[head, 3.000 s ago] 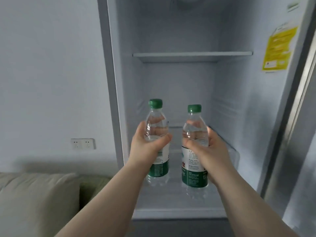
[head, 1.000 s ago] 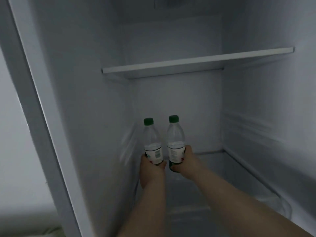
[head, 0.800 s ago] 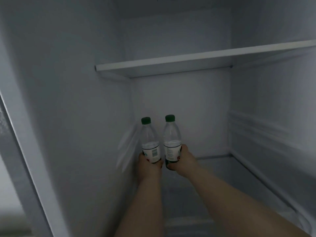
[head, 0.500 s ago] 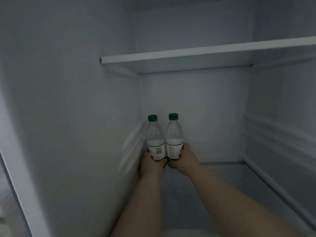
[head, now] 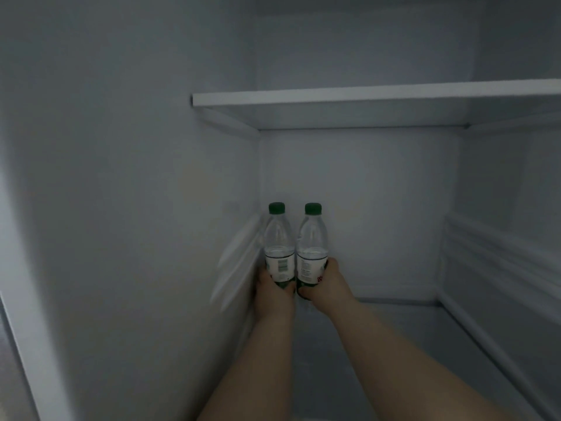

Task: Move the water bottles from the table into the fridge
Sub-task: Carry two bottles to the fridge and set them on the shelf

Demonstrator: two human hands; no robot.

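Grips with the left hand (head: 273,291) the lower part of a clear plastic water bottle with a dark green cap (head: 278,247), fingers curled round it. Grips likewise with the right hand (head: 327,285) a second clear plastic green-capped water bottle (head: 312,247), low on its white label. Holds both upright, side by side and touching or nearly so, deep in the back left corner of the dim white fridge interior (head: 364,208), close against the left wall (head: 136,208). Cannot tell whether the bases rest on the pale lower shelf (head: 394,344), hidden as they are behind the hands. Reaches in with both bare forearms beneath a flat white upper shelf (head: 364,95). Leaves moulded ribs (head: 485,268) in view along the right wall.
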